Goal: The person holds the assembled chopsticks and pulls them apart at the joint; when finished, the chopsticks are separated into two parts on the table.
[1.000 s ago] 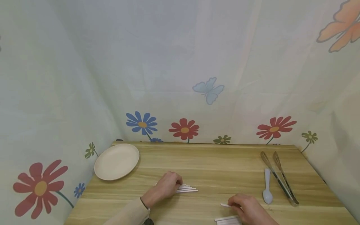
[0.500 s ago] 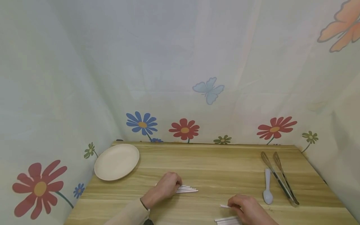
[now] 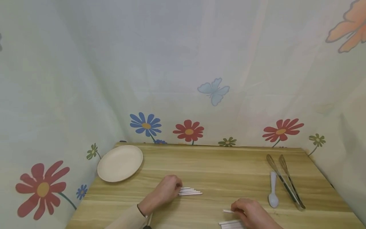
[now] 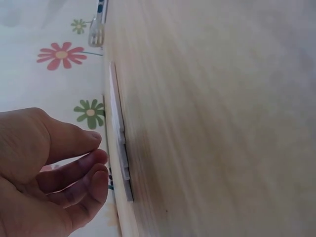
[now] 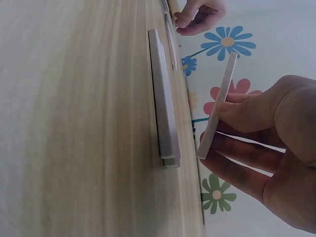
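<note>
Several thin white sticks [image 3: 191,191] lie side by side on the wooden table, left of the middle. My left hand [image 3: 167,189] is at their left end, fingers loosely bent; in the left wrist view a small gap shows between thumb and fingertips, with nothing in it. Toward the front, my right hand [image 3: 250,212] pinches one white stick [image 5: 225,89] between thumb and fingers, raised over the table. Beside and below that hand is another group of white sticks [image 3: 231,224], cut off by the lower edge of the head view.
A cream plate [image 3: 120,163] sits at the table's left back corner. To the right lie a pale spoon [image 3: 273,195] and metal tongs [image 3: 289,189]. A flower-printed cloth [image 3: 171,63] hangs behind the table and along its sides.
My left hand has drawn back slightly to the left, uncovering more of the sticks beside it. The right hand stays nearly in place with its stick.
</note>
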`<state>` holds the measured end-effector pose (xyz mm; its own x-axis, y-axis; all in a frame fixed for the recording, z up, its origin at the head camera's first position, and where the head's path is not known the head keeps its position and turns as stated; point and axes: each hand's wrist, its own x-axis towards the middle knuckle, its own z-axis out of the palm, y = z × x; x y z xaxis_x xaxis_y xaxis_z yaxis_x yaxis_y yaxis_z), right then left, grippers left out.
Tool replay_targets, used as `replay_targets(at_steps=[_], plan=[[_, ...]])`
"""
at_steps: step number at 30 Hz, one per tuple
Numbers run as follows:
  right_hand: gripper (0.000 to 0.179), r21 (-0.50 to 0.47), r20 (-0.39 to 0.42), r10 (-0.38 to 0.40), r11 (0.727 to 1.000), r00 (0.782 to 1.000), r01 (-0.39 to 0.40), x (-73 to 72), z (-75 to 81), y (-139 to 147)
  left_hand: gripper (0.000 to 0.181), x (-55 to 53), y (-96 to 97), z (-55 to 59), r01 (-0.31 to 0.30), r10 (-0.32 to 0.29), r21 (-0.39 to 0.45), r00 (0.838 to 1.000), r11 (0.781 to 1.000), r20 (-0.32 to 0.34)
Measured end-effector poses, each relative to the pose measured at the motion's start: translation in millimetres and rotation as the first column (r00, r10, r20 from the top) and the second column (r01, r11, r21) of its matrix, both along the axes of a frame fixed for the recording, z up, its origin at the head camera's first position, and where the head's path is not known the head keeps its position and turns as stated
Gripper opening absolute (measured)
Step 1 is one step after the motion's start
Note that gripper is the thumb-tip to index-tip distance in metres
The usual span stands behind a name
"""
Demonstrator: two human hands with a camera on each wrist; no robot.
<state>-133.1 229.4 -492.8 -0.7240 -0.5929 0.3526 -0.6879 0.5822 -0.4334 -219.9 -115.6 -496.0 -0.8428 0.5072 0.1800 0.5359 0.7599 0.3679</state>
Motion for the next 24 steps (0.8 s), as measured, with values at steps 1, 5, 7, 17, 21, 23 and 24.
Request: replay_targets(at_steps=[1,5,7,17,21,23,24], plan=[[0.017,0.001,0.003,0.002,1.0,1.0,-0.002,-0.1,0.0,0,0.009,1.4,-0.9,0.8,-0.004,0.004,0.0,1.0,1.0,0.003],[0.017,0.004,0.01,0.004,1.0,1.0,-0.004,0.3,-0.1,0,0.009,6.5,-3.9,3.4,-0.02,0.02,0.004,1.0,1.0,0.006],[0.016,0.004,0.014,0.008,1.0,1.0,-0.008,0.2,0.2,0,0.01,9.1,-5.4,5.4,-0.026,0.026,0.015,1.0,1.0,0.005],[0.019,-0.01,-0.046,0.027,1.0,0.999,-0.027,-1.1,-5.1,-3,0.007,24.4,-16.0,6.1,-0.001,0.006,0.073,0.997,0.997,-0.077],[0.018,0.006,-0.054,0.023,1.0,0.998,-0.023,-2.2,-6.8,-2,0.006,27.9,-19.5,5.0,-0.012,0.019,0.087,0.996,0.996,-0.089],[0.018,0.006,-0.065,0.023,1.0,0.998,-0.023,-2.6,-7.8,-2,0.004,29.7,-21.0,4.9,-0.018,0.026,0.088,0.996,0.996,-0.087],[0.018,0.006,-0.068,0.022,1.0,0.997,-0.022,-2.7,-8.3,-2,0.004,30.5,-21.8,4.7,-0.023,0.031,0.088,0.996,0.996,-0.088]])
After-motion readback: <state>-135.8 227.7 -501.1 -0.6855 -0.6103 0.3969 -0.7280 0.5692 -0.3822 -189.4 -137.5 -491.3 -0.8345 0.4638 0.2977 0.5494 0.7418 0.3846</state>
